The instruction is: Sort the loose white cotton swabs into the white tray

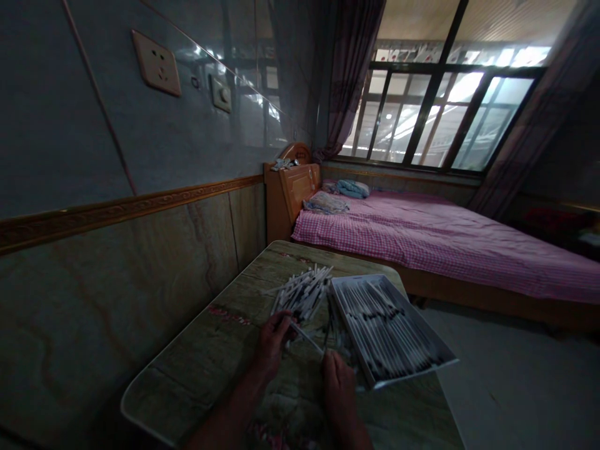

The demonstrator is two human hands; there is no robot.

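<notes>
**Left hand (272,345) gripping a white stick (305,337) at the bench (201,369)**

The left hand is closed, its fingers curling around the stick, which is slanting across toward the right hand (338,390). The right hand is lying just below the stick's far end with its fingers bent, and I cannot tell whether it is gripping anything. A loose pile of white sticks (300,294) is lying on the bench just ahead of the left hand. Beside the pile, a shallow white tray (349,328) packed with dark-banded sticks (389,331) is sitting near the right hand, with its outer corner jutting past the bench's edge. Beyond the bench, a bed with a pink gingham sheet (422,240) is standing beneath a curtained window (445,106).
</notes>
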